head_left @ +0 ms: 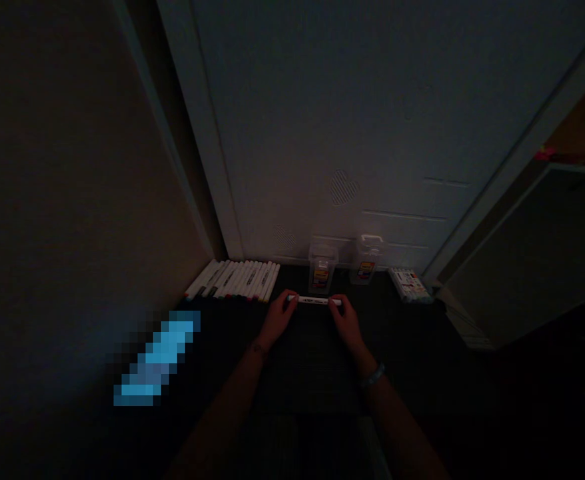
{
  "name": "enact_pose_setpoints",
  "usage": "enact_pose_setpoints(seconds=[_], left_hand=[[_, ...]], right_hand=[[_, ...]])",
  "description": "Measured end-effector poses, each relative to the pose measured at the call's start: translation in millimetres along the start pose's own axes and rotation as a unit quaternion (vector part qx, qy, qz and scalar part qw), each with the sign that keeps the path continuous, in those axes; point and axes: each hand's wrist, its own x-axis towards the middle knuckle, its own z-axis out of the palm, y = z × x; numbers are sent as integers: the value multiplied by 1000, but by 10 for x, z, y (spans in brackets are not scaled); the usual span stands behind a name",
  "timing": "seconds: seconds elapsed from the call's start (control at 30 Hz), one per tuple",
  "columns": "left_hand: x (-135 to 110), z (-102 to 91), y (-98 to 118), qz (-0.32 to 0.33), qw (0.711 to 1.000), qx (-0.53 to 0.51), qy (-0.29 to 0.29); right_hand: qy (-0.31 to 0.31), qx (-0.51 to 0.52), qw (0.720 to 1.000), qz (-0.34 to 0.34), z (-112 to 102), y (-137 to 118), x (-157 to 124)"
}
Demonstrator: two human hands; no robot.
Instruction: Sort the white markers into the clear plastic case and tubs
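Note:
A white marker (314, 301) lies level across the space between my hands, dark print along its barrel. My left hand (278, 316) pinches its left end, and my right hand (345, 318) grips the right end. Just behind the marker stands a clear plastic container (322, 267) with a yellow and dark label. To the left, a row of white markers (237, 280) with differently coloured ends lies side by side on the dark table (312, 360).
A second clear container (367, 261) with a handle stands at the back right. Farther right lies a white pack with coloured print (410, 285). A pale wall panel (292, 133) rises behind the table. A pixelated bright blue patch (157, 363) is at the left.

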Motion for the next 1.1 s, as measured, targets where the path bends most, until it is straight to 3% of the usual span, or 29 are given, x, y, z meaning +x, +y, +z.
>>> enact_pose_setpoints(seconds=[0.37,0.73,1.1], left_hand=[[18,-9,-47,12,1000,-8,15],[-19,-3,-3,16,997,31,-67],[-18,-13,29,17,999,29,-33]], right_hand=[[-38,-25,999,-12,-5,-29,-7],[-10,-34,999,-5,2,21,3],[-37,-67,997,-16,-1,8,-25]])
